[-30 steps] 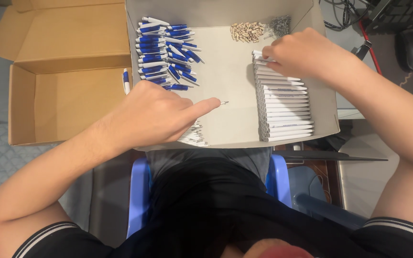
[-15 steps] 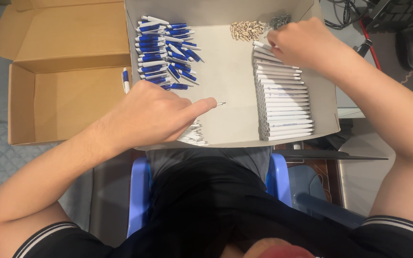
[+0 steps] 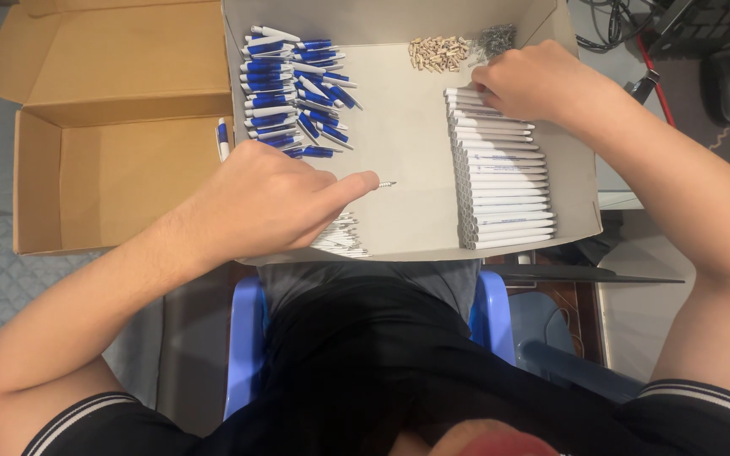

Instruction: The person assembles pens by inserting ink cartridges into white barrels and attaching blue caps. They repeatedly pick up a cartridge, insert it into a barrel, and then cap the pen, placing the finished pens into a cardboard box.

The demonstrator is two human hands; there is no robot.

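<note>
Two hands are seen inside the tray (image 3: 568, 160): the left hand (image 3: 268, 203) is pinched on a refill (image 3: 382, 184) mid-tray, the right hand (image 3: 525, 80) is closed on white barrels (image 3: 504, 181) by the far right corner.

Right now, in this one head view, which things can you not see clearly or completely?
- Left hand: the thin refill shows only its tip; the fingers cover the rest.
- Right hand: whether it grips a white barrel is hidden under the fingers.
- Small grey parts: too small to tell their kind.
- Brown carton: its top flaps are cut off by the upper edge.
- Thin white pieces: partly covered by the left hand.
</note>
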